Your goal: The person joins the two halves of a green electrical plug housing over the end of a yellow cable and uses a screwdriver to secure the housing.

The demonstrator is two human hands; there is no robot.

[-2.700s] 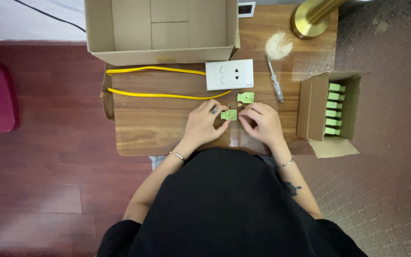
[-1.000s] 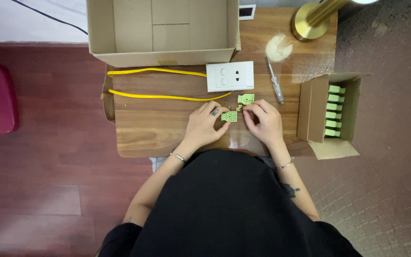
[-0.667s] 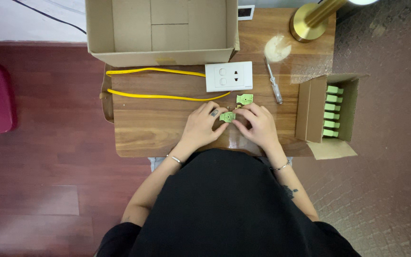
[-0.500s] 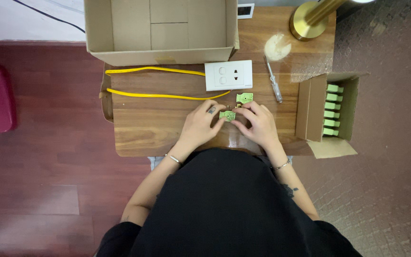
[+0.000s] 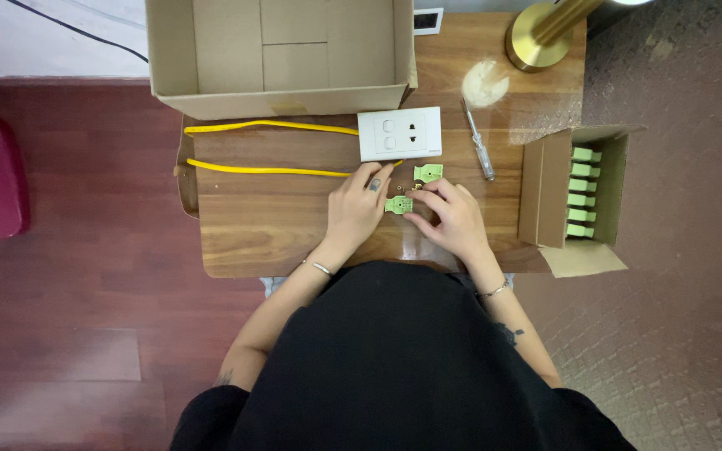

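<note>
2 hands (image 5: 407, 209) pinch a small, flat, pale-green plastic part (image 5: 398, 205).

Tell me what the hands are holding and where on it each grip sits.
Both hold one small green connector piece: left hand at its left end, right hand at its right end, just over the wooden table.

Wooden table (image 5: 277, 225): boxes, socket plate (image 5: 400, 134), screwdriver (image 5: 478, 150).

Hands: two, left hand (image 5: 356, 210) and right hand (image 5: 453, 219)
Loose green parts: two, one held (image 5: 398, 205), one on table (image 5: 428, 173)
Green parts in small box (image 5: 545, 196): six (image 5: 582, 192)
Cardboard boxes: two, one big (image 5: 282, 52)
Yellow cable: one (image 5: 269, 149)
White socket plate: one (image 5: 399, 134)
Screwdriver: one (image 5: 479, 150)
Bracelets: two
</note>
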